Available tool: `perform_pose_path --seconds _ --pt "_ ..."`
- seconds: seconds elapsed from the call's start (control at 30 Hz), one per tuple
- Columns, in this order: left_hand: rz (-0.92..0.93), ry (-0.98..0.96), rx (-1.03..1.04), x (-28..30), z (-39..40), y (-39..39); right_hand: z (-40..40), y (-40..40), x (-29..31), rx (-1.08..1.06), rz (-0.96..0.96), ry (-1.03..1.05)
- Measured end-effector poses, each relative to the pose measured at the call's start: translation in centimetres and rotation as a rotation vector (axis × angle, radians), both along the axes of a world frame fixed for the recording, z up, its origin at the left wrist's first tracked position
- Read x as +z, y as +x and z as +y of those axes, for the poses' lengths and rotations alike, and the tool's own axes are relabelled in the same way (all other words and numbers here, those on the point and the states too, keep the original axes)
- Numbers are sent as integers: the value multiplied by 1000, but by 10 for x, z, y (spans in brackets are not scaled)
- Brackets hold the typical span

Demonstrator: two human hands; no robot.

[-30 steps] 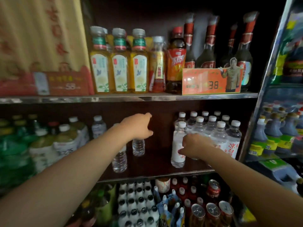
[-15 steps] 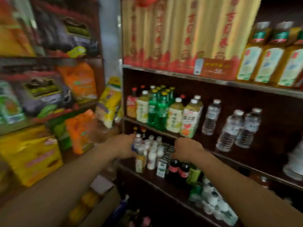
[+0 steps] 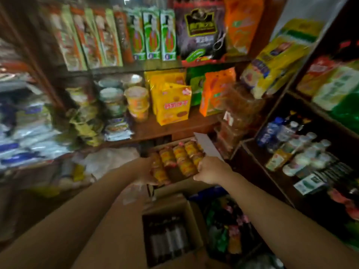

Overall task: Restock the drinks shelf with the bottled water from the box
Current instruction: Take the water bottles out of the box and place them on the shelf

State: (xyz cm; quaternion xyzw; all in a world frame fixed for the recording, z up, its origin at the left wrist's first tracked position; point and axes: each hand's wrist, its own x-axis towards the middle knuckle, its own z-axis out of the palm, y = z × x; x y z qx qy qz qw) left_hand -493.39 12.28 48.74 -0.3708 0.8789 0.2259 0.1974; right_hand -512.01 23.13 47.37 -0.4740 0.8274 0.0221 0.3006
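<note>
Two hands [image 3: 210, 169] loosely curled and holding nothing, one open box [image 3: 171, 230] of water bottles [image 3: 169, 241] below

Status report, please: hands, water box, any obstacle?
Left hand and right hand empty, no grip. Open box below, bottles inside. Way down looks free.

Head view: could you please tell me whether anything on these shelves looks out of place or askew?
A pair of scissors hangs against the dark snack bag on the top shelf, a tool among goods. Below, the front yellow pack leans tilted, not upright. Blur hides finer damage.
</note>
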Motion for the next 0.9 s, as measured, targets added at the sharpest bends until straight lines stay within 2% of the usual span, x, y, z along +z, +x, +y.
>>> perform_pose_path --seconds 0.13,0.3,0.4,0.57,0.73,0.9 --pt "-23 173 193 -75 -8 21 -25 20 -65 84 -57 119" --pt "-47 308 271 -167 3 16 -33 34 -162 127 -104 268" --pt "9 396 356 -221 12 9 -33 39 -220 151 -113 308" --pt "54 632 568 -326 23 -4 -32 40 -320 73 -232 389" --pt "0 606 680 -441 28 -8 -21 42 -429 8 -283 399" --pt "69 549 763 -531 22 -8 -12 45 -516 -75 -397 417"
